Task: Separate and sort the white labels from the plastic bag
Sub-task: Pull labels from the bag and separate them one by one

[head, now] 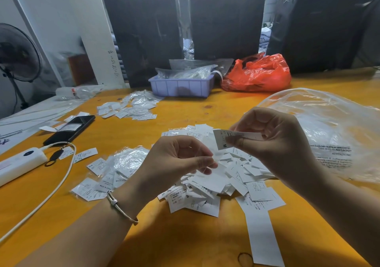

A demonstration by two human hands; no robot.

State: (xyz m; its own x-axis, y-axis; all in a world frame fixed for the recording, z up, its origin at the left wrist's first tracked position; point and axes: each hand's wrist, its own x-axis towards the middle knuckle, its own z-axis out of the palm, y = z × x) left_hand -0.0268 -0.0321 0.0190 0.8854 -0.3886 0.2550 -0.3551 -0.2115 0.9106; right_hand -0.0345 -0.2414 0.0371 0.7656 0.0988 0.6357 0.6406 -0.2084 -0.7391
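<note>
**A:** Orange tabletop [127, 141] everywhere, and you're right over the big heap of white labels [213, 180] in the middle of it. Your right hand [273, 143] is up above the heap, thumb and fingers pinching one label [223, 140], the one with an "M" printed near its lower end.

**B:** And your left hand [176, 164]? Fingers curled in, fingertips closed on a pale slip [216, 169] just below that M label (paper or thin film, I cannot tell which). A thin bracelet [121, 209] sits on that wrist.

**A:** Where's the bag? The big clear plastic bag [333, 131] lies crumpled to your right, touching the edge of the heap, black warning print on its near side.

**B:** To your left, a batch of labels in small clear sleeves [109, 172] lies flat, well apart from a second spread of sleeved labels [131, 108] farther back.

**A:** One long white strip [261, 238] runs from the heap toward your near edge.

**B:** Off to the left you've got a black phone [70, 131], a white power bank [18, 164] and its white cable [57, 186] curling past.

**A:** At the far edge, a lilac tray [181, 87] of clear packets, with a red plastic bag [259, 73] just beside it.
</note>
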